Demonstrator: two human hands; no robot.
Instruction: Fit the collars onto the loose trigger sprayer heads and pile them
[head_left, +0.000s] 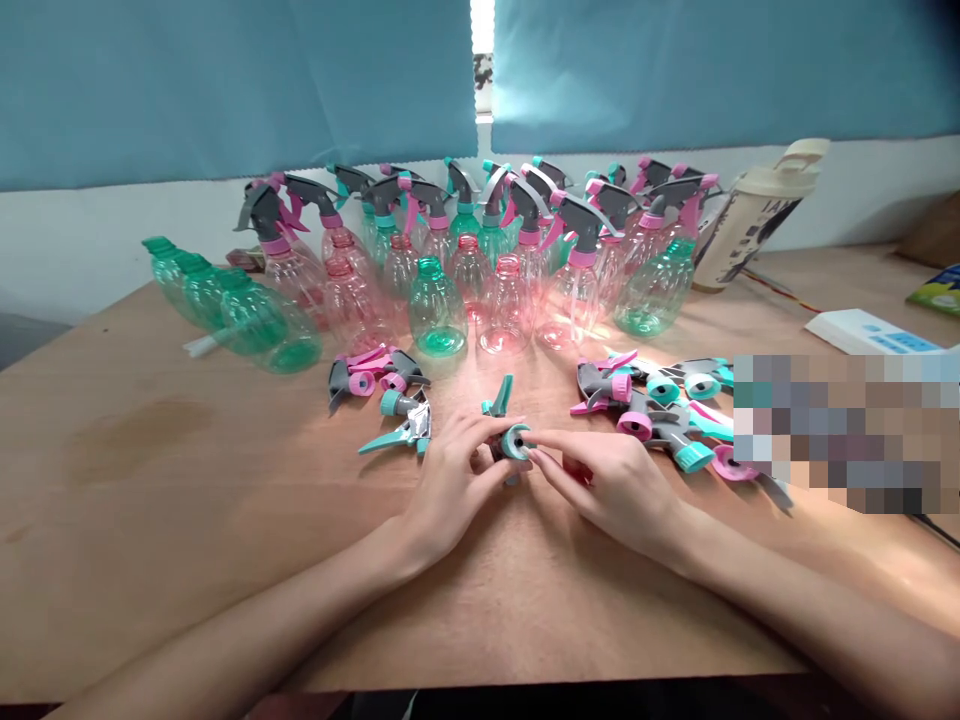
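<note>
Near the middle of the table, my left hand [454,485] is closed around a trigger sprayer head [516,442] with a teal screw collar. The collar's open end faces me, and a teal lever sticks up behind my fingers. My right hand [622,480] is pinched, its thumb and fingertips touching the right rim of that collar; anything small between them is hidden. Just left of my left hand lies another teal and grey sprayer head [405,422]. Pink-collared sprayer heads [375,375] lie behind it. More loose pink and teal sprayer heads [652,405] are piled beyond my right hand.
Several pink and green clear bottles [439,310] stand across the back, many with sprayers fitted. Green bottles [255,315] overlap at the left. At the back right are a cream tumbler [757,220] and a white power strip [870,330]. A blurred patch covers the right side.
</note>
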